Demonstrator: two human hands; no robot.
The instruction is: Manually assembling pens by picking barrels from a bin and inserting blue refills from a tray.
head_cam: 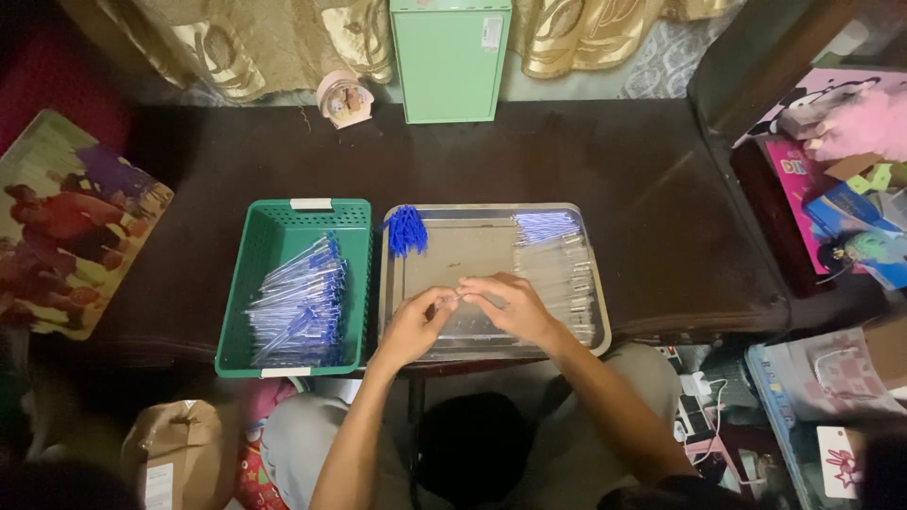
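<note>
Both hands meet over the near half of the metal tray (392,283), which sits at the near edge of the dark bench (605,161).

L hand (413,326): fingers pinched shut on a thin clear pen barrel (452,298), held roughly level. R hand (510,304): fingertips closed on the other end of the same piece, thumb and index doing the work. Looks like a two-hand fit-up, one hand steadying and the other feeding, but the part is too small to tell what goes into what.

Tray layout reads as a parts station:
- clear barrels (565,283) stacked along the tray's R side, just beside the R hand, so short reach
- blue refills (544,227) in the far R corner
- blue caps (407,229) bunched at the far L corner

Green plastic basket (248,283) touches the tray's L side, near bench edge. Finished blue pens (300,302) piled in it, mostly lying parallel. Probably the drop-off bin, on the L hand's side.

Far bench edge: green box (451,59) standing upright, small pink clock (344,98) to its L. Gold curtain (255,38) behind.
</note>
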